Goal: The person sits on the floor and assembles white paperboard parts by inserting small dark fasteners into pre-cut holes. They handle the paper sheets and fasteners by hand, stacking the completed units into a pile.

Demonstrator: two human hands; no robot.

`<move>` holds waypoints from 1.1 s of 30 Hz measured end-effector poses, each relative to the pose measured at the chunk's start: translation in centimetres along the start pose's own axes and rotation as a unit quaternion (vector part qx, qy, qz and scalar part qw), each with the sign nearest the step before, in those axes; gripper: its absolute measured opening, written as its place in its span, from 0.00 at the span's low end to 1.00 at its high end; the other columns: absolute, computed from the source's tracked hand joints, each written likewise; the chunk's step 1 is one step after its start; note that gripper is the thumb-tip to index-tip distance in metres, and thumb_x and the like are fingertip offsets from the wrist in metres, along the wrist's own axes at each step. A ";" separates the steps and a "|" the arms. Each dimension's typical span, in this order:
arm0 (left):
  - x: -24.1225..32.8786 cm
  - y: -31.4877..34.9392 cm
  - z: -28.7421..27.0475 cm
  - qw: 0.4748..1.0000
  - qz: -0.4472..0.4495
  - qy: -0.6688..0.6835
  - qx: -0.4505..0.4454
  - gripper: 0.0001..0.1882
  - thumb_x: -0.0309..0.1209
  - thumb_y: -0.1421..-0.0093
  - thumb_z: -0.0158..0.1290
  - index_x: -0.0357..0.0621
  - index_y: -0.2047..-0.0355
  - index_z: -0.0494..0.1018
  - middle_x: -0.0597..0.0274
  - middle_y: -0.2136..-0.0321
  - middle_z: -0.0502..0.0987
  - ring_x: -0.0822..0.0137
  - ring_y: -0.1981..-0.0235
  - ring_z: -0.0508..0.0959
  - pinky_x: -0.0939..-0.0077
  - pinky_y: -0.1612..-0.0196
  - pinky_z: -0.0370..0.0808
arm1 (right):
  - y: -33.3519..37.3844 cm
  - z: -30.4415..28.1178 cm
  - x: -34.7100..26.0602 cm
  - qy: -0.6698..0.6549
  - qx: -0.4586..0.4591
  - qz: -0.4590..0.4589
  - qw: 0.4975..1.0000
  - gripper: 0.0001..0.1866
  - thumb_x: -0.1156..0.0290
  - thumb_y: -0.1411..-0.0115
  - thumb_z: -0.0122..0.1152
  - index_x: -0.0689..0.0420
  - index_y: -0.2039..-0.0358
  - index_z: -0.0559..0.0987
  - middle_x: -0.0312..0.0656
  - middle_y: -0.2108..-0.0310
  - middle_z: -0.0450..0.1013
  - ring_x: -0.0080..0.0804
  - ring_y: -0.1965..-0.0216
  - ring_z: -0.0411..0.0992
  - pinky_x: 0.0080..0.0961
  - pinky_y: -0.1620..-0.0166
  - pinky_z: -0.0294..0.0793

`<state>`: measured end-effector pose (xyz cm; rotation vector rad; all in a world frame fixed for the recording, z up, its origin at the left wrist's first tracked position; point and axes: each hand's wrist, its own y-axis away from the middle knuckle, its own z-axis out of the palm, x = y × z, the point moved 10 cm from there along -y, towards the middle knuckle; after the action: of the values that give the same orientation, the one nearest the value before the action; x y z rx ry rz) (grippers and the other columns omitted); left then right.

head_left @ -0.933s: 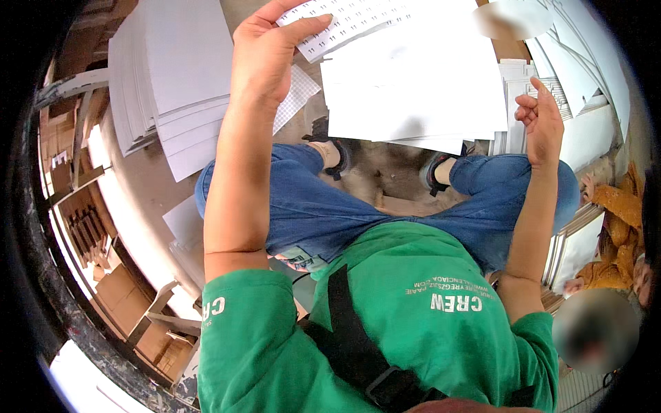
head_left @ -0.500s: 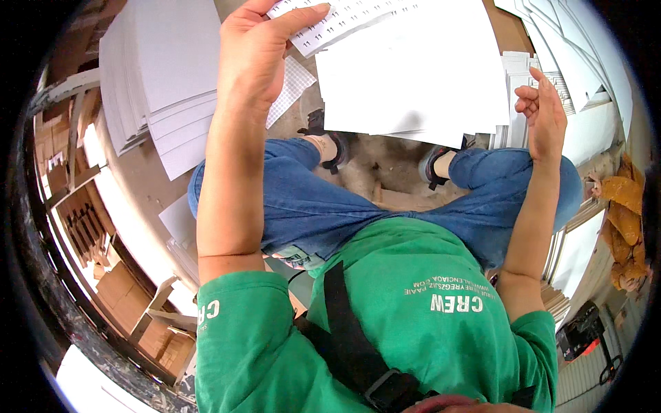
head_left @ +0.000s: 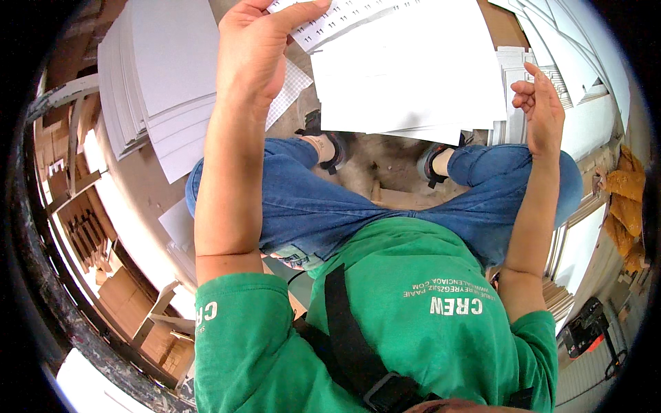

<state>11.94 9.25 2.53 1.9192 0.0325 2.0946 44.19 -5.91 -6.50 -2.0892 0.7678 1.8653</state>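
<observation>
My left hand (head_left: 256,45) is closed on a white sheet of printed labels (head_left: 337,19), pinching it near its left corner at the top of the view. Part of that sheet and some fingertips run out of the picture. Just right of the label sheet lies a stack of blank white sheets (head_left: 413,82), in front of my feet. Over my right knee my right hand (head_left: 540,113) is raised, its index finger stretched and the other fingers loosely bent. Nothing shows in it, and it stays apart from the stack.
On the left stands a tall pile of white boards (head_left: 172,62), beside a small checkered sheet (head_left: 289,89). More white panels (head_left: 551,48) lean at the upper right. An orange-brown cloth (head_left: 625,210) and a black tool (head_left: 584,330) lie at far right. A wooden rack (head_left: 89,234) stands left.
Both hands keep almost the same pose. The view has shifted slightly, so the label sheet and the white stack sit a little higher and further left.
</observation>
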 end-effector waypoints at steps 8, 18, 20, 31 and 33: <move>-0.7 -0.8 -0.8 0.999 0.004 0.033 -0.006 0.20 0.12 0.52 0.47 0.33 0.56 0.67 0.48 0.65 0.74 0.64 0.67 0.76 0.77 0.65 0.76 | 0.1 0.2 0.0 0.012 -0.005 -0.009 1.000 0.21 0.58 0.40 0.46 0.61 0.55 0.71 0.39 0.76 0.73 0.17 0.77 0.66 0.17 0.68 0.69; -0.7 -1.4 0.4 0.995 0.054 -0.032 -0.075 0.21 0.19 0.49 0.51 0.36 0.53 0.67 0.53 0.58 0.72 0.67 0.58 0.72 0.80 0.55 0.69 | 0.7 -1.0 0.1 0.079 -0.007 -0.043 0.996 0.20 0.59 0.39 0.44 0.58 0.52 0.69 0.37 0.71 0.72 0.19 0.73 0.67 0.19 0.66 0.69; -0.8 -1.5 0.9 0.993 0.071 -0.043 -0.081 0.21 0.20 0.48 0.50 0.36 0.51 0.65 0.51 0.56 0.71 0.67 0.55 0.71 0.79 0.52 0.67 | 0.8 -0.8 0.7 0.037 0.001 -0.008 0.999 0.19 0.59 0.41 0.46 0.56 0.53 0.70 0.36 0.72 0.72 0.20 0.74 0.67 0.20 0.67 0.70; 2.4 1.5 14.3 0.973 0.165 -0.052 -0.155 0.24 0.17 0.47 0.48 0.36 0.49 0.61 0.50 0.54 0.68 0.67 0.57 0.70 0.78 0.56 0.69 | 16.4 -14.0 -9.8 0.329 0.263 -0.255 0.870 0.22 0.64 0.49 0.58 0.63 0.56 0.69 0.48 0.59 0.68 0.45 0.56 0.63 0.32 0.51 0.61; 1.6 4.3 19.7 0.959 0.167 -0.067 -0.219 0.27 0.17 0.48 0.50 0.37 0.47 0.59 0.52 0.54 0.67 0.67 0.57 0.69 0.77 0.54 0.67 | 16.8 -12.8 -4.0 0.324 0.143 -0.105 0.929 0.30 0.55 0.49 0.56 0.61 0.51 0.63 0.53 0.52 0.62 0.51 0.53 0.59 0.40 0.49 0.58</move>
<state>30.22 1.93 7.16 1.8731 -0.7697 1.9377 46.02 -25.45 2.25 -2.4696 0.8381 0.8731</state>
